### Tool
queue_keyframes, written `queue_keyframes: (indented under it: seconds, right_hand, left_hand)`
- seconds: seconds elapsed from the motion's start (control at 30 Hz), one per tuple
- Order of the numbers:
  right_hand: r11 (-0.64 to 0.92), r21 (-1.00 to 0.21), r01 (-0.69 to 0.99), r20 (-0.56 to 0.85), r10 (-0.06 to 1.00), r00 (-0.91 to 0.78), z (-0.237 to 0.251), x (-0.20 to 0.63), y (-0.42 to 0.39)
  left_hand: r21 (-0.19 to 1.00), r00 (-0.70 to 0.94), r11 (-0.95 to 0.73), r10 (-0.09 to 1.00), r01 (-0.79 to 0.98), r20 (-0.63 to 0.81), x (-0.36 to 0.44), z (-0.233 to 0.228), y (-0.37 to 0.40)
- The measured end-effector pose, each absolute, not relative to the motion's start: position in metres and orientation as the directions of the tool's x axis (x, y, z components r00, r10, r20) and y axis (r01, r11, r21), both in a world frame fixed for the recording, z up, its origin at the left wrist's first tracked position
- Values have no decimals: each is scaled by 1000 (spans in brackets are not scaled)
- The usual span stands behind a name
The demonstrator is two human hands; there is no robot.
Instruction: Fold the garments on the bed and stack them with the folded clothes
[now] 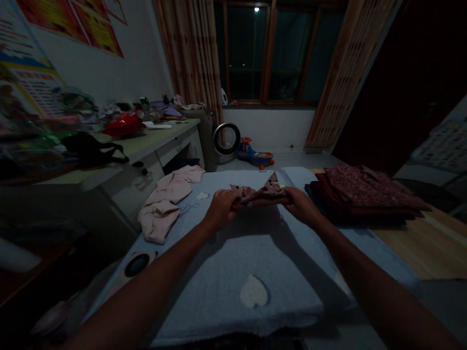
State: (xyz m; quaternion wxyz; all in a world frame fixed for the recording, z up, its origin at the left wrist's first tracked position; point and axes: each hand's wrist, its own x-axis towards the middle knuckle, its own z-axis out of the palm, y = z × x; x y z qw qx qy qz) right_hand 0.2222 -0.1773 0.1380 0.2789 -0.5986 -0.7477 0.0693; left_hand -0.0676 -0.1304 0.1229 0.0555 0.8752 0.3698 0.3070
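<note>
Looking down through the head camera, we see our left hand [220, 208] and right hand [301, 204] both closed on a small dark floral garment [261, 193], one hand at each end, holding it bunched just above the far part of a pale blue blanket [233, 262] spread as a work surface. We judge the cloth light, soft and limp: it sags between the two grips and pokes up in a loose point, so it will flop wherever it is unsupported. Pinching it at edges or corners, as now, seems the surest hold. A pink garment [166, 204] lies crumpled to the left, well apart from the hands. A stack of folded dark red clothes [365, 194] rests to the right, near the right hand. A white heart patch [253, 291] marks the blanket nearer us.
</note>
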Motion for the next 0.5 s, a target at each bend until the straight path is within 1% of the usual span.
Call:
queue_keyframes:
  seconds: [0.03,0.1,0.13,0.2,0.27,0.33,0.37,0.43,0.5]
  right_hand:
    - [296,-401,867,344,926,-157,118,219,-194]
    - [329,-359,873,301,927,-225,80,216,-228]
    - [343,-355,870,251,931,-265,65,215,-244]
    - [364,-383,849,202,930,-308,49,216,-269]
    - [321,-473,821,185,947,-263,50,219,-282]
    - [236,-574,784,190,970,-152,62,219,-282]
    - [203,-605,770,204,974,-97,67,217,-279]
    - [196,-603,773,261,965,-41,74,209,-270]
    - [253,-539,803,312,946,-88,71,197,-261]
  left_hand:
    - [282,593,-743,659,607,462,-73,102,-148]
    - [239,685,-777,627,582,372,-86,64,-182]
    - [240,719,-794,608,559,337,-92,50,-197]
    - [283,748,-813,581,510,322,-104,35,-220]
    - [331,726,-807,586,488,359,-111,37,-231]
    - [353,683,-791,610,500,401,-109,50,-233]
    - [352,670,-785,619,510,409,-105,56,-233]
    - [334,673,-777,629,533,390,-92,66,-232]
    - [306,697,-774,633,554,336,-79,66,-234]
